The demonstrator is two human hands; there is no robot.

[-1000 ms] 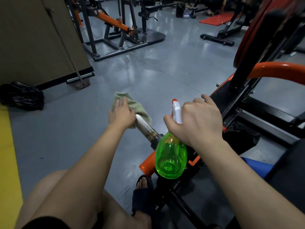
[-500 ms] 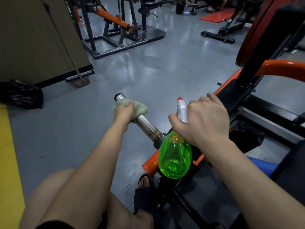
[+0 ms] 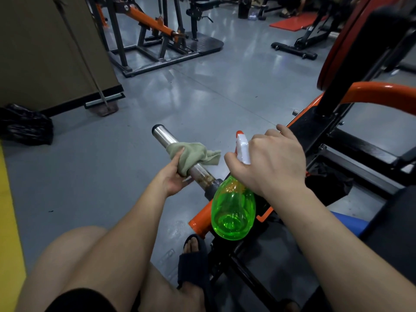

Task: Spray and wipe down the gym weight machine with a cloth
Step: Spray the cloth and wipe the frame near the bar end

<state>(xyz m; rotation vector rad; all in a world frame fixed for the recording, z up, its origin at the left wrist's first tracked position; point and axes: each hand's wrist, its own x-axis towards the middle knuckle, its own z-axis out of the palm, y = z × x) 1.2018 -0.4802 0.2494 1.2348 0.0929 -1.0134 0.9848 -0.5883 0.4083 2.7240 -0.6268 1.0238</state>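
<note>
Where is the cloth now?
Head view, centre: the cloth is wrapped around the bar, gripped by the left hand, left of the bottle.

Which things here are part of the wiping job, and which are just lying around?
In the job: cloth round the steel bar, held by the left hand; green spray bottle in the right hand.
Lying about: black bag, long-handled mop, red mat.
</note>
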